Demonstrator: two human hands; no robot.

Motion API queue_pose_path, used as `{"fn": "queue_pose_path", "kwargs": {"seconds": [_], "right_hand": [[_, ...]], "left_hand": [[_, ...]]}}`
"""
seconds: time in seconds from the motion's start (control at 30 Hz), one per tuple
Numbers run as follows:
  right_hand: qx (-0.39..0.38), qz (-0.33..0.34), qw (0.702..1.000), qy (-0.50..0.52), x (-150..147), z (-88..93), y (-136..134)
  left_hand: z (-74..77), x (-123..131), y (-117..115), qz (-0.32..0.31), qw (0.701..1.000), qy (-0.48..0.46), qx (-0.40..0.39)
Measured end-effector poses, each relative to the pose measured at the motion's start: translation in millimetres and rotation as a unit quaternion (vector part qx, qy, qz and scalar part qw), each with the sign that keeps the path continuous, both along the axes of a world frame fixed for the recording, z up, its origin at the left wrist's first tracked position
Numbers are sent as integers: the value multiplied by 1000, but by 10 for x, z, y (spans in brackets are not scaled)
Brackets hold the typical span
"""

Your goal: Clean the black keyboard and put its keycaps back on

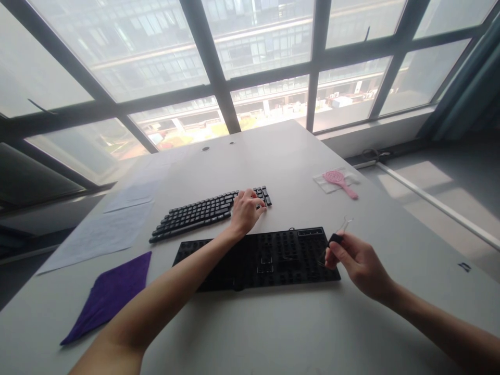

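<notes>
Hands, two, set well apart. Left hand [246,212]: fingers bent over the right part of a block of black keycaps [195,214]; we cannot tell whether a cap is gripped. Right hand [359,263]: pinched on a black-handled wire tool [336,238], at the right end of a black keyboard base [250,265]. We list the base on the white bench [242,338], keycaps just beyond it. Also noted by us: purple cloth [113,297], left; white papers [105,234], farther left; pink hairbrush [336,178], far right.
</notes>
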State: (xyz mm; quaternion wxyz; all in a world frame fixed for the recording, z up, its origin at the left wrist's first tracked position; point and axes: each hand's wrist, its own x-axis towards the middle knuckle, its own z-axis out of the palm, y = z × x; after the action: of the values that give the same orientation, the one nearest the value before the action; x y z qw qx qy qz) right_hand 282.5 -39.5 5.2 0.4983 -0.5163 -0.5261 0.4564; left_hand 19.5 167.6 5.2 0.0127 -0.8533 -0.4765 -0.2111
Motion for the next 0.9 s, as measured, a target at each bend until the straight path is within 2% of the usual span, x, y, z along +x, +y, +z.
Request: {"fn": "queue_pose_path", "kwargs": {"seconds": [0.23,0.37,0.47,0.53,0.6,0.7,0.8,0.9], "right_hand": [[0,-1,1000,-4,12,-7,1],[5,-25,999,-43,50,-2,47],[6,-73,993,-95,123,-15,119],[-20,-100,988,-116,175,-32,164],[-62,-107,986,-116,209,-44,195],[-106,-89,988,-64,194,-42,213],[-109,-63,992,-7,118,-24,214],[-90,-54,994,9,23,-8,233]], "left_hand": [[-31,16,50,4,1000,-20,2],[130,-77,-5,10,998,-62,29],[341,-315,-177,8,995,-84,46],[460,-564,-359,2,996,-80,43],[516,-868,-571,7,997,-69,18],[450,-1372,-886,63,997,-26,-25],[246,-1838,-1160,133,988,0,-73],[30,-2160,-1379,211,969,-18,-125]]}}
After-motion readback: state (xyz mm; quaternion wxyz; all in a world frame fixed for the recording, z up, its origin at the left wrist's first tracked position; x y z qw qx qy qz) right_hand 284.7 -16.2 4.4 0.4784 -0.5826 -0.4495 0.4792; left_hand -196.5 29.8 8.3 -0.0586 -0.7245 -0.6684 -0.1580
